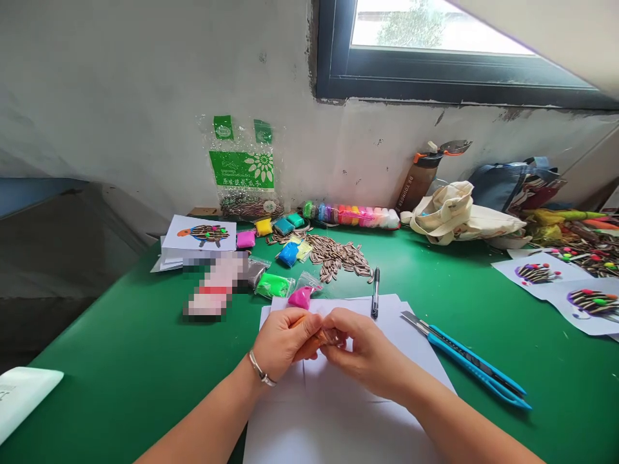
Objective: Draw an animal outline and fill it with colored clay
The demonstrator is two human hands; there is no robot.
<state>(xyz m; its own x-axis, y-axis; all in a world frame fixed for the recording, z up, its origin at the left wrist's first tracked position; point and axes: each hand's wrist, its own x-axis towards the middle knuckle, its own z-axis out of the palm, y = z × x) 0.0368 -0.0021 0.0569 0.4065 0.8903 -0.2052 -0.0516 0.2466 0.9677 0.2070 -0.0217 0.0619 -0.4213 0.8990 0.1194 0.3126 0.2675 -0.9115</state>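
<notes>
Both hands meet over white paper sheets [333,425], holding an orange packet of modelling clay [308,347] in clear plastic. My left hand [278,341] is wrapped round its orange body. The fingers of my right hand [362,348] pinch the clear end of the bag. Just beyond them lies a pink clay packet [300,297] on the paper's far edge. A black pen [376,293] lies past my right hand, and a blue utility knife [469,361] with its blade out rests to the right.
Sunflower seeds [338,254] lie scattered behind the paper, near a green clay packet [273,285] and several others. Against the wall stand a seed bag [244,171], a row of coloured clay [355,216], a brown bottle [420,177] and a cloth bag [454,216]. Seed-decorated pictures [590,303] lie right.
</notes>
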